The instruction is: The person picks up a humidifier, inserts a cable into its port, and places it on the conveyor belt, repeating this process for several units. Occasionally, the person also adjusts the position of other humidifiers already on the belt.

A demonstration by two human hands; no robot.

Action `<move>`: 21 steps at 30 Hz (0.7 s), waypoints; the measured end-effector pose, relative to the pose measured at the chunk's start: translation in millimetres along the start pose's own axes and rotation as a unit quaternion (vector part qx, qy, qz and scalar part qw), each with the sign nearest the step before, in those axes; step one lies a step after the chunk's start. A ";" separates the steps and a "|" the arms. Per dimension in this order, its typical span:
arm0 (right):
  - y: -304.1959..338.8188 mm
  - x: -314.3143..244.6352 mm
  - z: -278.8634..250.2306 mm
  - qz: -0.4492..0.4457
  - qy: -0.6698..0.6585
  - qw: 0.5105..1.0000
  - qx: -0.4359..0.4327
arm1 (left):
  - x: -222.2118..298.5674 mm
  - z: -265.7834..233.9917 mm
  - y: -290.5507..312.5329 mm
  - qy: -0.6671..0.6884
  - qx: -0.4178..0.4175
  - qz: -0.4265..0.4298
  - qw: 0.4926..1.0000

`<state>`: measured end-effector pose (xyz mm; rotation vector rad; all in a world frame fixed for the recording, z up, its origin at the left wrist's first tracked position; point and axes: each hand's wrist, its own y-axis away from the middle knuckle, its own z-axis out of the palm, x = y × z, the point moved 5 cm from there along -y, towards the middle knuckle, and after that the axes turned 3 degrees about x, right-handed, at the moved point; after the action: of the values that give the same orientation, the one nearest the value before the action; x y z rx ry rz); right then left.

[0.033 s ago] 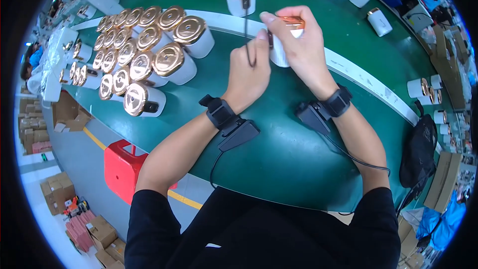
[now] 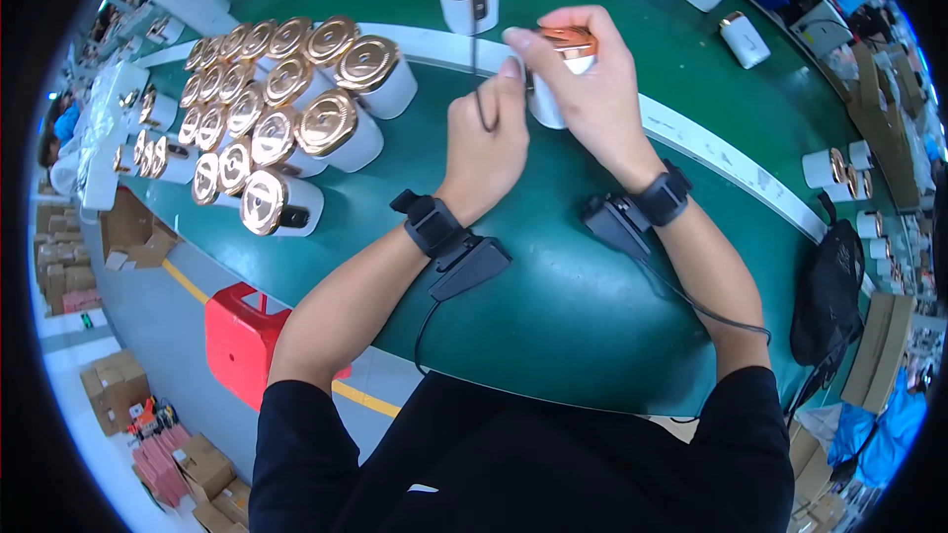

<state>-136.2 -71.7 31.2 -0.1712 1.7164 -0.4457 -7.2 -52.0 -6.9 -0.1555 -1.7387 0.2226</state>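
White canister (image 2: 546, 107) slants lengthwise in the right hand (image 2: 591, 89), copper lid (image 2: 575, 41) topmost.

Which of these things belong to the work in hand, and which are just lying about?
Seemingly in use:
white canister in the right hand
dark cord at the left hand
matching canisters, probably

Apparently just lying about:
red stool
black bag
cardboard boxes

The table (image 2: 553, 336) looks smooth and glossy; on it, cans (image 2: 361, 146) wear shiny metallic lids (image 2: 326, 121); beside it, a plastic stool (image 2: 242, 336).
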 end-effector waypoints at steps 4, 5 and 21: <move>-7.5 -15.1 -6.2 -0.172 0.082 0.981 -0.018 | -5.9 -0.6 -5.1 0.020 0.024 -0.016 0.999; -8.6 -18.3 -7.1 -0.218 0.122 0.967 -0.043 | -6.8 -1.6 -5.8 0.026 0.025 -0.015 0.999; -103.5 78.8 -284.7 -0.071 0.447 0.885 0.108 | -4.3 8.3 -7.2 0.159 -0.005 -0.118 0.980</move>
<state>-442.1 -138.1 37.1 0.0975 2.5439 -0.9178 -14.4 -60.6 -10.8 0.0091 -1.4249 0.0128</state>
